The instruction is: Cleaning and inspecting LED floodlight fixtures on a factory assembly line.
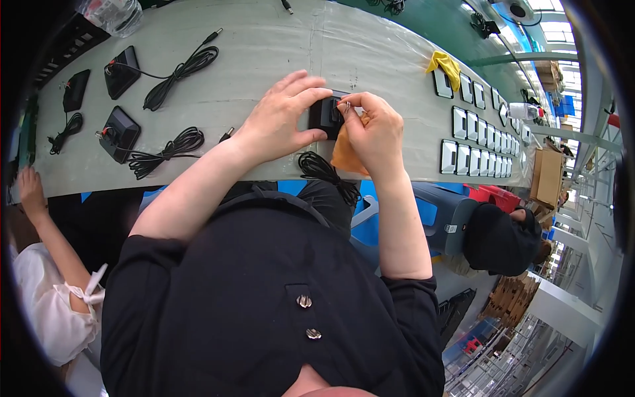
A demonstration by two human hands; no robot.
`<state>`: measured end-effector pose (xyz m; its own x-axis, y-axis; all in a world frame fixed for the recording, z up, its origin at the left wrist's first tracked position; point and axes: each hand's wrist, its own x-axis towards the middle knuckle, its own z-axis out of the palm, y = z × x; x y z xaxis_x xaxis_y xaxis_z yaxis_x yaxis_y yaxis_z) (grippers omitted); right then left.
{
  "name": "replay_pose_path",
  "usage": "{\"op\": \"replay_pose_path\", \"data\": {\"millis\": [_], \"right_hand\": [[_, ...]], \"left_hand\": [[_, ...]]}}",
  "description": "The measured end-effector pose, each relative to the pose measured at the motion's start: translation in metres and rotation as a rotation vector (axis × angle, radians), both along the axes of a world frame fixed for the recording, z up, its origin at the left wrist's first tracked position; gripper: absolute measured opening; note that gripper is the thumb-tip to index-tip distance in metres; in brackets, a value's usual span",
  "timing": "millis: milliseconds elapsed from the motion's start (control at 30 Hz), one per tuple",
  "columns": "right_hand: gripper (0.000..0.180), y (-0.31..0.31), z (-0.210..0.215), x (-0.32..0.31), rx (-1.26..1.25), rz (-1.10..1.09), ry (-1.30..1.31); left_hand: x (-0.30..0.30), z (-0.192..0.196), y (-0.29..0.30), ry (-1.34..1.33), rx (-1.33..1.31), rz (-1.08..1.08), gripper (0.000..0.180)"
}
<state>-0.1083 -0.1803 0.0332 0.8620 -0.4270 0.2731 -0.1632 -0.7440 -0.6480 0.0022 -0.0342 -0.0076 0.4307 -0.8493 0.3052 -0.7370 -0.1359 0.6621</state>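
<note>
A small black box-shaped device [323,119] lies on the table in front of me. My left hand [281,119] is closed round its left side, thumb at the near edge and fingers at the far edge. My right hand [376,130] holds an orange cloth [347,153] under its palm. Its thumb and forefinger pinch together at the device's right side, on something too small to make out. A coiled black cable [321,167] hangs over the table's front edge, just below the device.
To the left lie several black devices with coiled cables, such as one device [121,134] and one cable [182,74]. Rows of black-and-white units [464,159] and a yellow cloth [446,66] are at right. A co-worker's hand [31,188] rests at the far left edge.
</note>
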Motion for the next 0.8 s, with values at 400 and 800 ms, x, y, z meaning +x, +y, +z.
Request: {"op": "replay_pose_path", "data": {"millis": [400,800], "right_hand": [[0.026,0.019,0.020,-0.101,0.102,-0.080,0.460],[0.021,0.041,0.002,-0.118,0.027,-0.073,0.234]], "left_hand": [[0.000,0.025,-0.010,-0.250,0.211,-0.034,0.057],[-0.009,0.018,0.009,-0.432,0.254,0.076,0.069]]}}
